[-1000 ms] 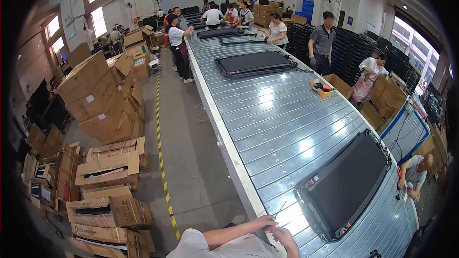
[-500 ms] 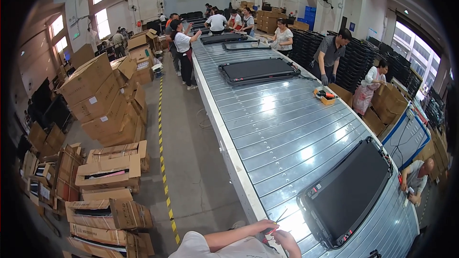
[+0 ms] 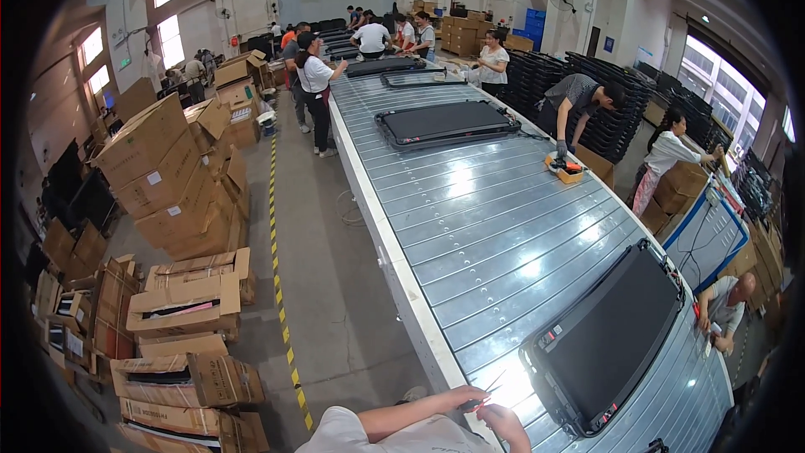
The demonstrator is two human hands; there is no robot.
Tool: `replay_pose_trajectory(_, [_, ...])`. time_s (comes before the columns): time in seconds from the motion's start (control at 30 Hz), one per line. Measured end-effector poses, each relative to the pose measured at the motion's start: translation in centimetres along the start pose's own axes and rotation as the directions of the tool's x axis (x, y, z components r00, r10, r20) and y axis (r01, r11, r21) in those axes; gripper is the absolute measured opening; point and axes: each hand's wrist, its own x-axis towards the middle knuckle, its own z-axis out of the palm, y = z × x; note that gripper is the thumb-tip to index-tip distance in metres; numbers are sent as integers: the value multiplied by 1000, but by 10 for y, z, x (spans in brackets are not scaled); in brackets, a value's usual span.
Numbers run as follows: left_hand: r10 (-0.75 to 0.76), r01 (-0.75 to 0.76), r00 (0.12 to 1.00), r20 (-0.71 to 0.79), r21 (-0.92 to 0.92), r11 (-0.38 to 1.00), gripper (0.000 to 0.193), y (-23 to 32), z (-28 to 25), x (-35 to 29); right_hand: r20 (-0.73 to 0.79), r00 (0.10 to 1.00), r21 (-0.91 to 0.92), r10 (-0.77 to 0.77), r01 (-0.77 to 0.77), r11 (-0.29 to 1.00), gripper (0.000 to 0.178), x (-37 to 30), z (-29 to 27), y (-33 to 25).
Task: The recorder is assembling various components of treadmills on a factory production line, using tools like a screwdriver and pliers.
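Observation:
My left hand is closed at the near edge of the long metal-topped table, with a thin-shafted tool sticking out past its fingers. My right hand is closed right beside it, its fingertips at a small red piece. Whether that red piece belongs to the tool I cannot tell. To the right of my hands lies a dark panel in a black frame, shaped like a car sunroof. Neither hand touches it.
The ribbed table runs far ahead, bearing another framed panel and an orange box. Co-workers stand along both sides; one is near its right edge. Cardboard boxes are stacked left, beyond a yellow-black floor line.
A co-worker in grey has bent forward, a gloved hand now at the orange box. The person in white at right has turned and reaches rightward. My hands stay nearly in place.

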Motion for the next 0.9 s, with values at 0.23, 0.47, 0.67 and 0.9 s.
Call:
replay_pose_trajectory(0.23, [-113, 105, 991, -69, -109, 989, 29, -19, -18, 15, 0, 996, -60, 93, -93, 994, 26, -5, -2, -22])
replay_pose_trajectory(0.47, [-106, 106, 994, 5, -22, 994, 35, -17, -15, 9, -45, 999, -30, -18, 17, 999, 23, -15, -1, -22])
replay_pose_trajectory(0.67, [-216, 214, 958, -188, -34, 976, 33, -14, 3, 19, -193, 980, 338, -54, 119, 934, 16, -47, -45, -31])
replay_pose_trajectory(0.9, [-132, 123, 971, -200, -54, 991, 30, -17, 200, 92, -161, 984, 211, -71, 105, 972, 30, -157, -192, 55])
